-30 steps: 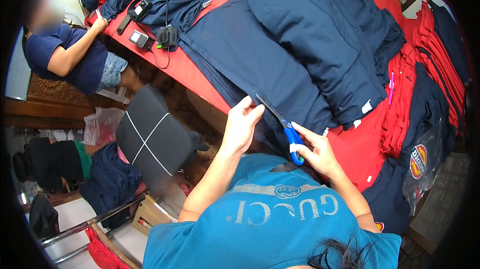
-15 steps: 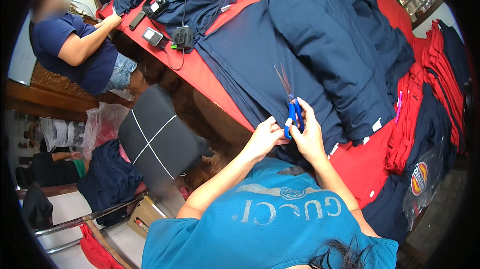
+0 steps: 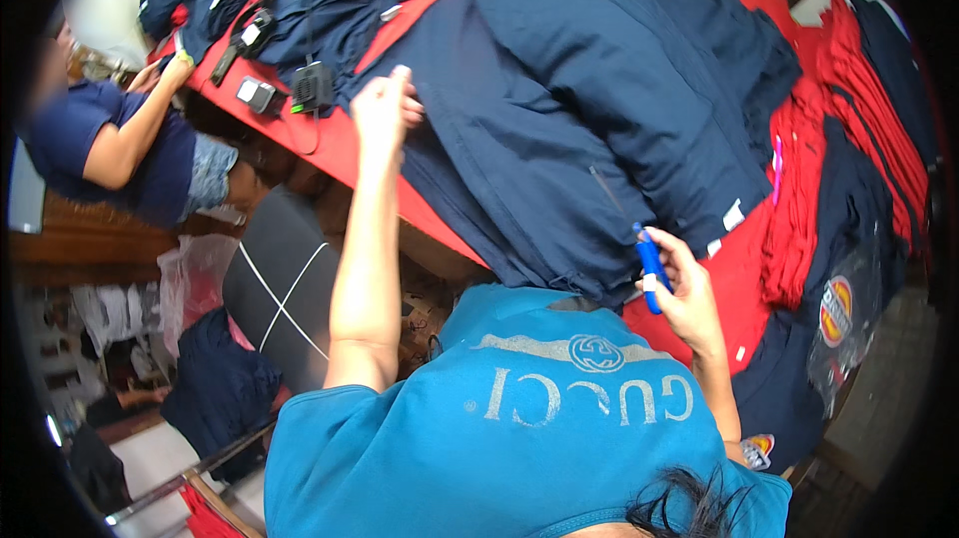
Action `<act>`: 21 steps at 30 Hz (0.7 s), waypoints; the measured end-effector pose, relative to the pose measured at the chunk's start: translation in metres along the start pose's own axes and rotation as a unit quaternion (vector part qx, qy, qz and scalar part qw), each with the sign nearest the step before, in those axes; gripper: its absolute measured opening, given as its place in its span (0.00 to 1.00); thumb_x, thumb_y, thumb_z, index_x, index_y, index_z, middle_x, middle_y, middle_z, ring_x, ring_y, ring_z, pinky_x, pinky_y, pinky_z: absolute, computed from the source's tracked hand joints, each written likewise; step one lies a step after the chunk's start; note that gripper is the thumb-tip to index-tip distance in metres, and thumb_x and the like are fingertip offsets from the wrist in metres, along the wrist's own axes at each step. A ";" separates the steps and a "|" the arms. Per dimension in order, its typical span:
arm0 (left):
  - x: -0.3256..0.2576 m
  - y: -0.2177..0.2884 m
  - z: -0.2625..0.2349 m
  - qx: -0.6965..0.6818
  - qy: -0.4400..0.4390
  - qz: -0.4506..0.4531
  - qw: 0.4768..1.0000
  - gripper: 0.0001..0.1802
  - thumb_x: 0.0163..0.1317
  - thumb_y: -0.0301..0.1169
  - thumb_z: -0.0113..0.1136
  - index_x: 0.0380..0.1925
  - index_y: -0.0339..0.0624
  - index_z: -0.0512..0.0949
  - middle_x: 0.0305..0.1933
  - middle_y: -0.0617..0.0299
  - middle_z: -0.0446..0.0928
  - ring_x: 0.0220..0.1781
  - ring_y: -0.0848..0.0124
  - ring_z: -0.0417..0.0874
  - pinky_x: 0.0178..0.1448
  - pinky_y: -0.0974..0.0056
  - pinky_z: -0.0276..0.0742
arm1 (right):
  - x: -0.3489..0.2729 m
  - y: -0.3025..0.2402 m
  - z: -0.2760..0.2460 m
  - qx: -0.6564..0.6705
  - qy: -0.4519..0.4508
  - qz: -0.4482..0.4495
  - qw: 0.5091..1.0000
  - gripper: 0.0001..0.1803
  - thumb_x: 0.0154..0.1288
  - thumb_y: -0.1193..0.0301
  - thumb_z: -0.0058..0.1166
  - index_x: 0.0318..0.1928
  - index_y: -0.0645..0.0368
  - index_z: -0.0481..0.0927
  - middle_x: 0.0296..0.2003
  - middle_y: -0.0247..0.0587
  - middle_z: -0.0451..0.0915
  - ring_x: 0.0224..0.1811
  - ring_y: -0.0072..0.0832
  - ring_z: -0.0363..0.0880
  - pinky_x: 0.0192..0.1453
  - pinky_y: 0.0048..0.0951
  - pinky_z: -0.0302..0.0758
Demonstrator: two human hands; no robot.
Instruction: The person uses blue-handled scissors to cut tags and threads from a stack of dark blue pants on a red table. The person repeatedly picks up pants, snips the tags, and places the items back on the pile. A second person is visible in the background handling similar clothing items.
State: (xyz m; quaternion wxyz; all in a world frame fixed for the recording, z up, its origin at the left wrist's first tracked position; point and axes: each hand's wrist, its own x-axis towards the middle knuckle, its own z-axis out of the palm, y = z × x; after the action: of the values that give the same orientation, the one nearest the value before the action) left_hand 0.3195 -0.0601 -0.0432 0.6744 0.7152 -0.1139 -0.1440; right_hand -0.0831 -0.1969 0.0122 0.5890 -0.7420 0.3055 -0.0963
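Note:
My right hand (image 3: 687, 293) is closed around the blue-handled scissors (image 3: 651, 273), their thin blades pointing away over dark navy cloth. My left hand (image 3: 382, 118) reaches out over the left edge of a flat navy garment (image 3: 479, 128). Its fingers look apart, somewhat blurred, and no object shows in them. This garment lies spread on the red-covered table (image 3: 435, 216). A thicker, bunched navy garment (image 3: 619, 68) lies to its right, with a white tag near its lower corner.
A person (image 3: 110, 148) stands at the far left, handling something at the table edge. Small black devices with cables (image 3: 312, 86) lie near my left hand. Folded red garments (image 3: 794, 198) are stacked at right. A black cushioned seat (image 3: 275, 278) stands left of me.
My left hand has left the scissors area and swung far up and left. My right hand has moved slightly right and down with the scissors, whose blades look closer together. The view has shifted.

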 end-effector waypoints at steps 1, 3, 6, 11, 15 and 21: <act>0.021 -0.006 -0.013 0.046 0.038 0.078 0.995 0.15 0.64 0.41 0.62 0.29 0.38 0.79 0.23 0.61 0.79 0.23 0.73 0.78 0.30 0.67 0.74 | -0.008 -0.003 -0.005 0.007 0.006 -0.001 1.000 0.30 0.57 0.82 0.51 0.63 0.63 0.68 0.54 0.45 0.77 0.48 0.25 0.78 0.51 0.26 0.78; 0.063 -0.017 -0.032 0.217 0.124 0.204 0.947 0.16 0.61 0.40 0.63 0.40 0.39 0.80 0.35 0.55 0.81 0.33 0.67 0.82 0.40 0.61 0.77 | -0.023 -0.005 -0.006 0.048 0.006 0.010 0.999 0.30 0.57 0.81 0.52 0.64 0.64 0.68 0.57 0.47 0.76 0.53 0.27 0.77 0.55 0.27 0.77; 0.101 -0.043 -0.047 0.577 0.197 0.219 0.762 0.24 0.59 0.41 0.64 0.56 0.49 0.77 0.61 0.52 0.72 0.55 0.53 0.78 0.60 0.54 0.74 | -0.026 0.018 0.012 0.000 -0.059 -0.065 0.996 0.32 0.58 0.78 0.56 0.66 0.60 0.66 0.57 0.49 0.75 0.54 0.35 0.78 0.60 0.34 0.75; 0.111 -0.032 -0.055 0.687 0.074 0.253 0.677 0.11 0.58 0.41 0.64 0.34 0.46 0.83 0.41 0.58 0.78 0.45 0.56 0.81 0.45 0.54 0.79 | -0.004 0.047 0.044 -0.169 -0.068 -0.155 0.971 0.34 0.53 0.82 0.52 0.65 0.57 0.68 0.49 0.51 0.76 0.49 0.47 0.77 0.54 0.40 0.74; 0.114 -0.003 -0.048 0.705 0.070 0.351 0.613 0.10 0.61 0.39 0.59 0.35 0.46 0.82 0.39 0.55 0.78 0.41 0.55 0.82 0.44 0.52 0.79 | -0.004 0.045 0.033 -0.068 -0.056 -0.133 0.987 0.30 0.54 0.78 0.51 0.61 0.60 0.71 0.55 0.51 0.77 0.57 0.41 0.77 0.61 0.36 0.73; 0.178 0.087 -0.015 0.200 -0.063 0.201 0.957 0.12 0.64 0.34 0.54 0.42 0.39 0.76 0.44 0.47 0.81 0.49 0.53 0.83 0.52 0.56 0.80 | 0.006 0.027 -0.086 0.132 0.239 -0.184 0.944 0.29 0.61 0.77 0.59 0.62 0.63 0.68 0.41 0.37 0.77 0.39 0.22 0.78 0.42 0.23 0.77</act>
State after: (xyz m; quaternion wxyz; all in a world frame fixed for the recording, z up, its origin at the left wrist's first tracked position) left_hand 0.4939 -0.1153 0.0346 0.5240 0.7873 -0.3241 -0.0248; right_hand -0.1309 -0.2732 0.0107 0.5632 -0.6563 0.2797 -0.4171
